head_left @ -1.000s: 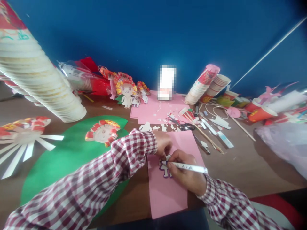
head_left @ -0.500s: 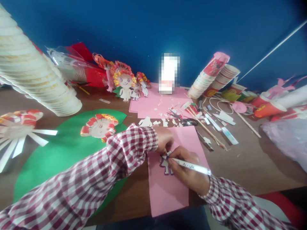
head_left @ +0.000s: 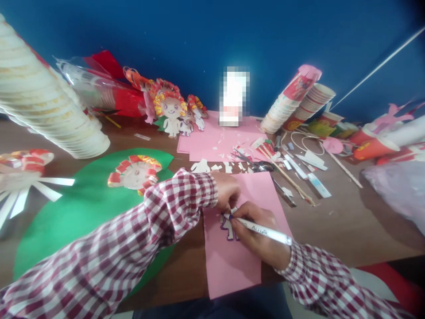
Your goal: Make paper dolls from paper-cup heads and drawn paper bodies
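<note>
My right hand [head_left: 257, 232] grips a white acrylic marker [head_left: 265, 231], its tip down at the edge of a small white paper figure [head_left: 228, 230]. Purple outlines run along the figure's body and legs. Beneath it lies a pink sheet of paper [head_left: 232, 270], close to the table's front edge. My left hand [head_left: 227, 190] is closed, fingers bent down with their tips on the upper part of the figure. Both hands hide much of the figure, and its head cannot be made out.
A green paper shape [head_left: 66, 226] lies left, bearing a paper face with a red curled fringe [head_left: 136, 173]. Paper cup stacks [head_left: 49, 97] lean at left and right. Scissors [head_left: 257, 165], paper scraps and a wooden stick [head_left: 295, 184] lie beyond the pink sheet. Finished-looking paper dolls [head_left: 171, 113] stand against the wall.
The view has shifted slightly. My marker hand has barely moved along the figure's edge, and my left hand stays in place on it.
</note>
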### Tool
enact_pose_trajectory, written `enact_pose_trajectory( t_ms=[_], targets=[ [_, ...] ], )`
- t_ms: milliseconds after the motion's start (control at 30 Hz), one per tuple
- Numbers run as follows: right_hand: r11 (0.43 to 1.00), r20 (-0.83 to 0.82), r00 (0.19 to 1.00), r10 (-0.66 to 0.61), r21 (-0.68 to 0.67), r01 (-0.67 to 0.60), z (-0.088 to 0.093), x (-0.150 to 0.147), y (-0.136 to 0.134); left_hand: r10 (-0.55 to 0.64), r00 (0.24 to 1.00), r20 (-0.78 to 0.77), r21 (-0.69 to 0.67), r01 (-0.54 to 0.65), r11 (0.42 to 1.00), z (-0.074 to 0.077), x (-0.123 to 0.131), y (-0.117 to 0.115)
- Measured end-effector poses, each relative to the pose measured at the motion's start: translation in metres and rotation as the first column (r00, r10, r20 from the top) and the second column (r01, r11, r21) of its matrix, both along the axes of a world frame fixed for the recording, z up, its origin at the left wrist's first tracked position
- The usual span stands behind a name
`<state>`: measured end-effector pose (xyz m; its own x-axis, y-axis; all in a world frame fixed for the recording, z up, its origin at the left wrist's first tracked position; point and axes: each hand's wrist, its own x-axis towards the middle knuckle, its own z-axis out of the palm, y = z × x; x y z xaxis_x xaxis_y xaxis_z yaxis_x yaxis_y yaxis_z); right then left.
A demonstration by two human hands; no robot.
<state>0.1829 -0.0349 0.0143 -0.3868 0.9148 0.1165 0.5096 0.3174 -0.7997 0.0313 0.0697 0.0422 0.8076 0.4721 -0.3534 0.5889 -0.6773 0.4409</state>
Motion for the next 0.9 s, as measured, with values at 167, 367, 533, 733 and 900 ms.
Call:
enact_pose_trajectory(
  t_ms=[167, 367, 533, 733, 900],
  targets=[
    [1.0, 0.007, 1.0, 0.0, -0.014, 0.0, 0.0006, 0.0003, -0.0002, -0.018, 1.0, -0.005, -0.018, 0.018, 1.0, 0.0006, 0.0001, 0.0012],
    [1.0, 0.011, 1.0, -0.012, -0.021, 0.012, 0.0005, -0.0003, 0.0, 0.013, 1.0, 0.02, -0.005, -0.013, 1.0, -0.0011, 0.0001, -0.0006],
    [0.999, -0.007, 1.0, 0.001, -0.043, -0.002, 0.0037, -0.0011, 0.0009, 0.014, 1.0, 0.012, -0.015, -0.014, 1.0, -0.0015, 0.0003, 0.0001],
    [1.0, -0.022, 1.0, -0.005, -0.019, 0.005, 0.0027, -0.0008, 0.0005, 0.016, 0.999, 0.029, -0.009, -0.016, 1.0, -0.0012, -0.0002, -0.0002],
    [1.0, 0.006, 1.0, -0.013, -0.003, 0.013, 0.0016, -0.0013, 0.0014, 0.021, 0.999, 0.028, -0.003, -0.021, 1.0, -0.0001, -0.0003, -0.001]
  ],
)
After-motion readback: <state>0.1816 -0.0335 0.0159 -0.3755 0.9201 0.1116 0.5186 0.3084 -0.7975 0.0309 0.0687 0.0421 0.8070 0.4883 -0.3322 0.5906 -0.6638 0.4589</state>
